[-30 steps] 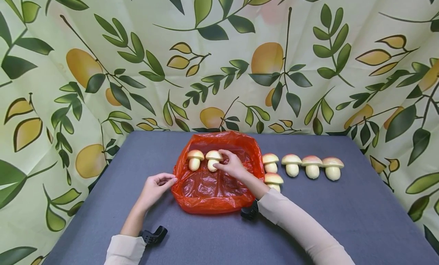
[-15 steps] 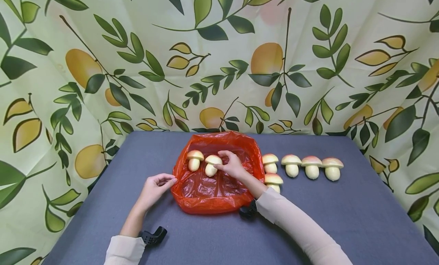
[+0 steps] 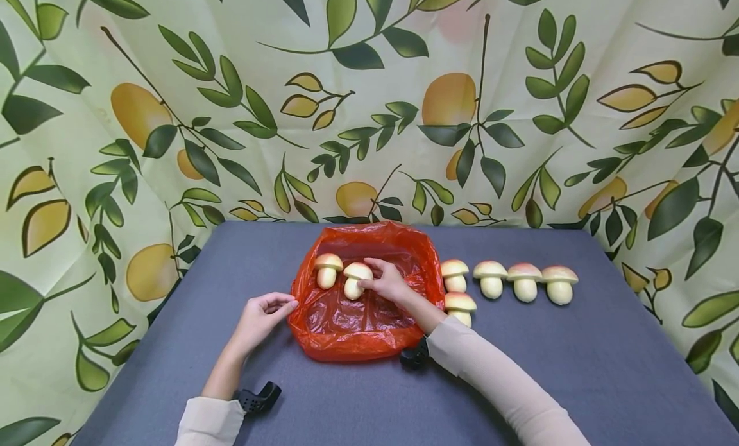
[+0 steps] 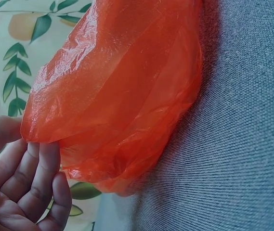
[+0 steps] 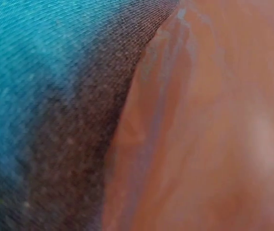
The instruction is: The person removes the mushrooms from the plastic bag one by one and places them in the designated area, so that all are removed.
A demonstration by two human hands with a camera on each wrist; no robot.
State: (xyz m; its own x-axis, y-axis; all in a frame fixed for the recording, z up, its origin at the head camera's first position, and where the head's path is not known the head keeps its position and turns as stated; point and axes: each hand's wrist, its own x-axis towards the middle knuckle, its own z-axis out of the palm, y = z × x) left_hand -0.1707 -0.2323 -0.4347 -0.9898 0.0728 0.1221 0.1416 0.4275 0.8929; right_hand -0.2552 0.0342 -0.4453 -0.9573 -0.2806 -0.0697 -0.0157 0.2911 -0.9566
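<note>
A red plastic bag (image 3: pixel 346 346) lies with its mouth spread wide on the table. At its left edge my left hand (image 3: pixel 261 317) pinches the rim; the left wrist view shows thumb and fingers on the thin red film (image 4: pixel 112 86). Inside the bag my right hand (image 3: pixel 392 284) holds a toy mushroom (image 3: pixel 355 280) by its right side, cap up and stem tilted. Just left of it in the bag sits another mushroom (image 3: pixel 327 271). In the right wrist view the bag's side (image 5: pixel 214 120) fills much of the picture and the hand is hidden.
Against the bag's right side lie two mushrooms, an upper one (image 3: pixel 455 276) and a lower one (image 3: pixel 460 308). Farther right, three mushrooms stand in a row, the middle one (image 3: pixel 525 281) between its neighbours. A leaf-patterned cloth (image 3: pixel 369 131) hangs behind the grey table (image 3: pixel 323 407).
My right hand and the mushroom in it have moved slightly toward me and down in the bag, and the mushroom's stem has tilted. The left hand stays at the rim.
</note>
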